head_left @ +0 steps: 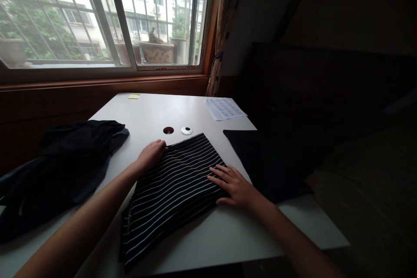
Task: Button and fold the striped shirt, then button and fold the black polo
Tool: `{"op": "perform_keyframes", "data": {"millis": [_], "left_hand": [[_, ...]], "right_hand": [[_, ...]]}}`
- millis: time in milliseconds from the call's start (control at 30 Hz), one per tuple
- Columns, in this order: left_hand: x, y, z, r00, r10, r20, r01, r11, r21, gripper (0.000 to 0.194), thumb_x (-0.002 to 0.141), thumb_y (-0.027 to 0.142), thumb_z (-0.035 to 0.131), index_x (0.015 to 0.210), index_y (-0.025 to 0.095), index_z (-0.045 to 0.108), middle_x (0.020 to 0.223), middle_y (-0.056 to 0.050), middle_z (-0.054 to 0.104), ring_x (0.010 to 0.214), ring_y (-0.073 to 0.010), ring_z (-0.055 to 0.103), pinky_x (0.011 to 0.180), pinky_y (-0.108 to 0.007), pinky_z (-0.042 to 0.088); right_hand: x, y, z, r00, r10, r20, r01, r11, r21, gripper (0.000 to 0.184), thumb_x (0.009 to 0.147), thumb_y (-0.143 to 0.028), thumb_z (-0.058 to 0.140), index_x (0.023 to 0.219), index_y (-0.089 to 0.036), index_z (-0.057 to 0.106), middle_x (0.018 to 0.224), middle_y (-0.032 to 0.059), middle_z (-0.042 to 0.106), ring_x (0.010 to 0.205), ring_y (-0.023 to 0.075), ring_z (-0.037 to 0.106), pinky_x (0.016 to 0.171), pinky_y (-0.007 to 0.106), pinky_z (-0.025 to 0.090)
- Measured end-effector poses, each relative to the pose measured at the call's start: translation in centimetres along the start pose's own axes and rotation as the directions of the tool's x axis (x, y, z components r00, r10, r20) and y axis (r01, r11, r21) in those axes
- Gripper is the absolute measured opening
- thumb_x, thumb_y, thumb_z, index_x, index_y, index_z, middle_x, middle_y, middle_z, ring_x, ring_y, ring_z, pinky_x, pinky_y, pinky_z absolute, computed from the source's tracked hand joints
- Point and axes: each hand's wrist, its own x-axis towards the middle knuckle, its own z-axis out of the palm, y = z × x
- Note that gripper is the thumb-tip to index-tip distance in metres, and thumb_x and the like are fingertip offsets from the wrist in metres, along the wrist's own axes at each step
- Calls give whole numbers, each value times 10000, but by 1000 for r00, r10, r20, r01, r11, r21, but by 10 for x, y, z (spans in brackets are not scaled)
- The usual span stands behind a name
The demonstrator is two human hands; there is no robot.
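A folded black cloth with thin white stripes [172,186] lies flat on the white table [208,234], in front of me. My left hand [150,154] rests at its far left edge, fingers curled onto the fabric's corner. My right hand [235,186] lies flat on the cloth's right side with fingers stretched out and spread. Neither hand lifts the cloth off the table.
A heap of dark clothing [61,169] covers the table's left part. A flat dark folded cloth [260,160] lies at the right edge. Printed paper sheets [224,108], a yellow sticky note [133,96], a cable hole [168,130] and its round cap [186,130] lie farther back. A barred window is behind.
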Motion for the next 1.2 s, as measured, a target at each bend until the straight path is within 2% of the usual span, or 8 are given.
{"op": "perform_keyframes", "data": {"millis": [167,300,433,567,700,1000,1100,1200], "left_hand": [[1,-21,-6,999,-31,-31,31,1000,-5,234,984,358,448,963,227,640,981,-63,661,877,-229,632,748,-315,462],[3,-29,-9,997,-29,-69,29,1000,2,301,984,400,447,959,232,695,991,-68,663,855,-227,630,738,-318,470],[5,-27,-8,995,6,-102,-3,1000,28,292,975,389,476,995,249,731,1051,-75,672,955,-255,612,816,-347,475],[9,-18,-7,992,60,-112,-55,997,47,276,958,420,523,1084,267,715,1080,-71,674,1005,-268,589,864,-368,477],[12,-12,-8,991,87,-105,-82,995,54,237,942,396,546,1040,266,717,1077,-70,681,1006,-270,581,831,-360,480],[30,-17,-24,994,95,-60,-93,995,22,270,936,307,471,952,224,727,990,-72,679,840,-219,638,745,-310,473],[34,-21,-17,995,95,-30,-95,995,14,243,913,297,501,932,231,734,995,-67,683,854,-217,647,754,-305,488],[33,-26,-6,996,72,-48,-71,997,19,262,933,328,497,1033,242,723,1056,-75,673,920,-236,641,800,-336,507]], "right_hand": [[5,-2,-6,996,-49,-78,48,999,-7,778,881,-590,646,1532,-243,396,1556,120,439,1446,341,354,1168,611,272],[9,-19,-8,972,-149,-182,153,988,8,626,914,-455,648,1469,-224,473,1469,115,538,1366,293,451,1162,551,316],[21,-42,-5,928,-269,-258,271,962,-31,388,945,-316,607,1320,-219,588,1340,89,630,1263,253,532,1120,504,378],[38,-57,0,884,-323,-337,310,946,-91,156,946,-188,586,1077,-202,668,1218,77,681,1164,227,584,1040,453,447],[45,-62,2,848,-341,-406,334,938,-91,80,930,-163,596,953,-171,672,1086,71,713,1049,213,617,939,402,494],[32,-60,1,858,-314,-407,340,940,-9,168,951,-123,574,1088,-152,666,1090,71,719,924,181,620,856,372,484],[33,-60,2,874,-327,-360,345,938,-15,148,956,-124,561,1058,-149,665,1063,70,717,904,175,615,819,357,481],[36,-64,1,892,-326,-312,339,941,-14,123,967,-157,560,1026,-167,667,1039,61,719,896,174,610,820,355,480]]}}
